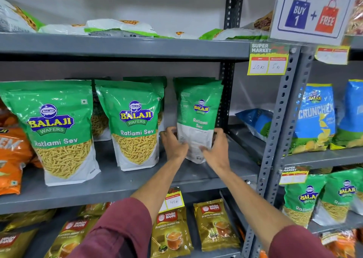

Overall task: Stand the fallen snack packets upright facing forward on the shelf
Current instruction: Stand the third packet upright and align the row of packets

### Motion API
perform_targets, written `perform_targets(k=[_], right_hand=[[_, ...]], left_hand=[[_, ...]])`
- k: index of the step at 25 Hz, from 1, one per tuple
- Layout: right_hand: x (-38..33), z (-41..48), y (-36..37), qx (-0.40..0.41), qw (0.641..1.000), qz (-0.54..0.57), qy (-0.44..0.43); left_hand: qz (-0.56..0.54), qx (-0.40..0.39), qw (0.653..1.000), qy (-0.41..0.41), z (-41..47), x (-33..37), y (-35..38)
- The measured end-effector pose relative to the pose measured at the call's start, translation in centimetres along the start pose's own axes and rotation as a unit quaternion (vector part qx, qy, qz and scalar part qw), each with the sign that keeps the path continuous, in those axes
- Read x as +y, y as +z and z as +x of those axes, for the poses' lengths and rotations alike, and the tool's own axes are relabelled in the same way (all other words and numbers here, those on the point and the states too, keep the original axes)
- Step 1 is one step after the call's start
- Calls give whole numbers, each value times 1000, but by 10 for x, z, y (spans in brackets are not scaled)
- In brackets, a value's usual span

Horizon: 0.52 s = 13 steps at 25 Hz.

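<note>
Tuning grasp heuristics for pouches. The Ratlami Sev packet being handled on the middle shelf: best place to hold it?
Probably the lower white section of the held packet, one side edge per hand, coming from the front. It stands upright, tall and flat, back panel facing out; both hands, left hand and right hand, already clamp there, leaving room to turn it.

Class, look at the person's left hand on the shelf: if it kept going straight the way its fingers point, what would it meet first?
The left hand points up and back, at the left edge of the packet both hands grip. Going on, it would likely slide along that packet toward the back wall; depth is unclear.
</note>
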State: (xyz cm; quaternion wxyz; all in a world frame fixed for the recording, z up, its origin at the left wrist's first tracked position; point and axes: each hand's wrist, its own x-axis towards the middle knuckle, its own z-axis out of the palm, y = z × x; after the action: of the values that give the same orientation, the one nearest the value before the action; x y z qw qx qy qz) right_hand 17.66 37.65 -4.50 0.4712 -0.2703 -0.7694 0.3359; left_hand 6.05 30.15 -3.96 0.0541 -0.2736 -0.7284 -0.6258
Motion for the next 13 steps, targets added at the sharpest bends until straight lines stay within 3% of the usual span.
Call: perform_targets(k=[7, 11, 13], right_hand=[[-31, -27, 30, -65, 993, -4, -98], [-31, -38, 37, -188, 976, 35, -102], [-26, -33, 33, -143, 984, 71, -77]], left_hand=[[-179, 40, 981, -61, -10, -9, -7], [-249, -37, 965, -66, -7, -20, -14], [-216, -48, 973, -65, -5, -22, -13]])
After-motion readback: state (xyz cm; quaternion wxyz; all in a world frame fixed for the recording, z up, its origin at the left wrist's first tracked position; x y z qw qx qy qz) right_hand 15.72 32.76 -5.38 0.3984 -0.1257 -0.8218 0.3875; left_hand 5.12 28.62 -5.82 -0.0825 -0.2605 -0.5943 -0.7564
